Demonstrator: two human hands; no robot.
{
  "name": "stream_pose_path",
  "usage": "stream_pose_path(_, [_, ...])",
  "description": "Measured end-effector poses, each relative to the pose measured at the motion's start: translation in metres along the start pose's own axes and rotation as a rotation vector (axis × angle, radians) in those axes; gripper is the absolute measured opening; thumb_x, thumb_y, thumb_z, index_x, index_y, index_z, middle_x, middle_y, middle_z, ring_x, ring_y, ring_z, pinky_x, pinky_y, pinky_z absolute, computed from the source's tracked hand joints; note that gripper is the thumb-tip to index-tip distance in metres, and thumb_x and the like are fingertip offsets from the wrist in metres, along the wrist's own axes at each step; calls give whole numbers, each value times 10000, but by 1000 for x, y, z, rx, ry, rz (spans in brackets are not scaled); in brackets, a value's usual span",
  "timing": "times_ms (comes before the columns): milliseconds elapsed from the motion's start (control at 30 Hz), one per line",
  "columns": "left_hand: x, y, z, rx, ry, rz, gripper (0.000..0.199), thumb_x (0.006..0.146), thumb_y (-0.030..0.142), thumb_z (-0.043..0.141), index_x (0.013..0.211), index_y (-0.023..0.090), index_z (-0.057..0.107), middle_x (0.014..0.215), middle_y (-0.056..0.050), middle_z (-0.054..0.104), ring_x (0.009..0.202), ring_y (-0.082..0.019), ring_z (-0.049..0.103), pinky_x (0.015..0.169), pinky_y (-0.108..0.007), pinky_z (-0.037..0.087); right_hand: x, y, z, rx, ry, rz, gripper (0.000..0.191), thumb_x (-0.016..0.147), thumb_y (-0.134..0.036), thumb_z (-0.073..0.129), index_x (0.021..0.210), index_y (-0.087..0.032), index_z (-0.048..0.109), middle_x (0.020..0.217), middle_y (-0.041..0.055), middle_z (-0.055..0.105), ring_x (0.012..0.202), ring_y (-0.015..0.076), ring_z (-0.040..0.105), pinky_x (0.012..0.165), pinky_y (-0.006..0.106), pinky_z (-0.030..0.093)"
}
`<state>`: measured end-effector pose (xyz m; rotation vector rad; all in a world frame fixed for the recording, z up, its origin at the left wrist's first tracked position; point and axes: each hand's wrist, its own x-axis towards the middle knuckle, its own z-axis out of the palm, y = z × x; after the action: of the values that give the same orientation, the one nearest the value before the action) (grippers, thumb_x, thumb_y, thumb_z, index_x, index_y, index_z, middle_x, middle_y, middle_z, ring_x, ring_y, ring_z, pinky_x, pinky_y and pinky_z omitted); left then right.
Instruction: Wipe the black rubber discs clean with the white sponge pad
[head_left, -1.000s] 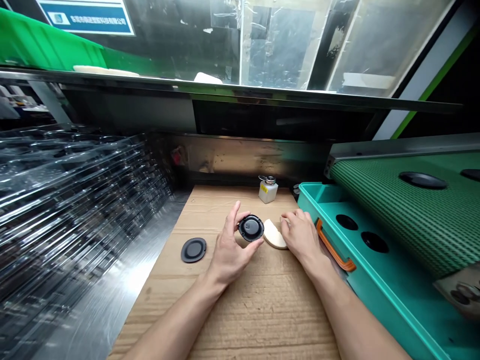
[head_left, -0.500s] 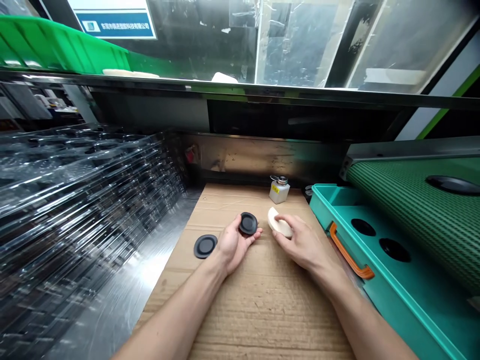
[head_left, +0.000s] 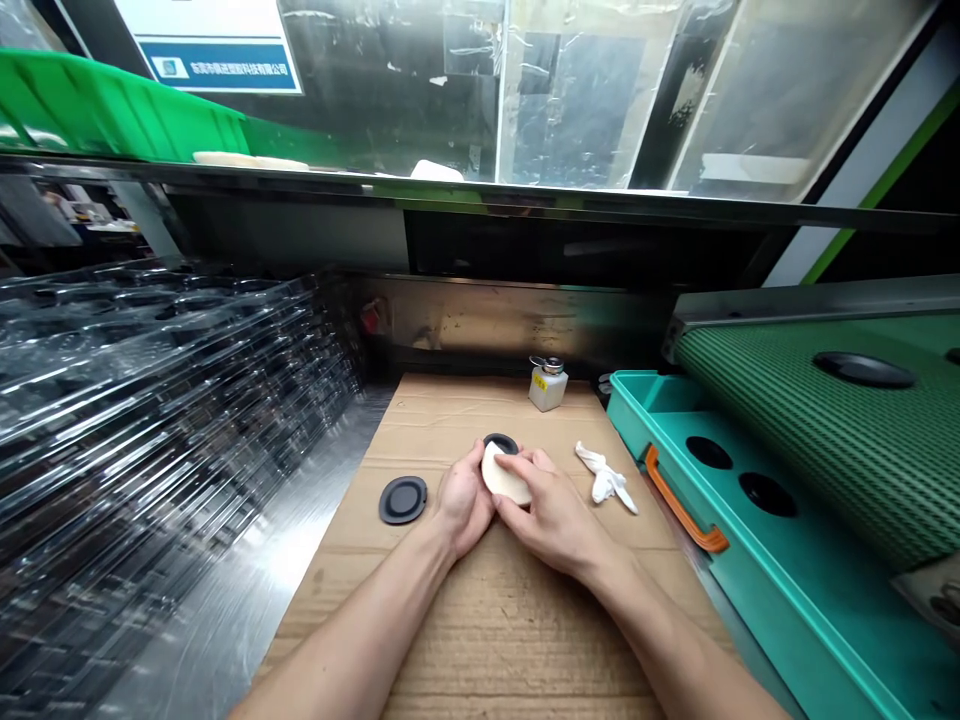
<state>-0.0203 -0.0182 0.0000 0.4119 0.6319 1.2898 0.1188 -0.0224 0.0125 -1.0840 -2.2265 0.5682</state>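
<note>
Fingers of the left hand curl up around a round black disc, nearly closed and cupping it from below; only the disc's far rim shows. Fingers of the right hand lie almost flat, pressing an off-white foam pad against the disc's face. Pad is a rounded half-oval, long axis slanting from far left to near right, curved end toward the far side. Both hands meet over a cardboard sheet on the table. Second black disc lies flat just left of the left hand. Crumpled white cloth lies right of the right hand, near a teal tray with an orange handle. Small bottle with a pump top and yellow label stands at the sheet's far edge.
</note>
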Motion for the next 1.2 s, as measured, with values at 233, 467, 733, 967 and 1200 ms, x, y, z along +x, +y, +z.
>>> stream_pose_path(233, [-1, -6, 1, 70, -16, 93, 248, 914, 314, 519, 999, 117, 642, 1087, -138, 678, 1030, -235, 633, 916, -350, 494, 1, 5, -6, -90, 23, 41, 381, 850, -231, 544, 1228, -279, 544, 1056, 53, 603, 925, 192, 599, 830, 299, 447])
stream_pose_path(467, [-3, -13, 5, 94, -50, 101, 276, 918, 333, 515, 1056, 133, 647, 1072, -123, 682, 1018, -233, 632, 875, -351, 510, 6, 3, 0, -64, 169, 241, 330, 929, -396, 451, 1193, -198, 452, 861, 49, 668, 742, 203, 641, 647, 267, 420])
stream_pose_path(733, [-2, -13, 3, 75, -11, 94, 252, 919, 324, 506, 966, 115, 640, 1009, -138, 692, 975, -244, 651, 875, -380, 516, 9, 11, -9, 64, 76, 133, 232, 920, -438, 474, 985, -237, 572, 785, -2, 669, 696, 155, 614, 619, 233, 391])
stream_pose_path(967, [-1, -14, 2, 79, 45, 120, 230, 930, 284, 484, 960, 111, 633, 1060, -148, 685, 1015, -241, 641, 893, -384, 524, 10, 6, -11, -155, 41, 141, 250, 934, -459, 444, 1012, -272, 591, 790, -8, 681, 691, 165, 617, 593, 236, 345])
stream_pose_path(1200, [-1, -11, 2, 130, 64, 109, 215, 926, 261, 491, 971, 100, 626, 1040, -158, 693, 977, -244, 657, 865, -420, 545, 6, 11, -13, -365, 66, 182, 265, 961, -463, 387, 1078, -290, 549, 785, 2, 692, 700, 187, 641, 597, 251, 314])
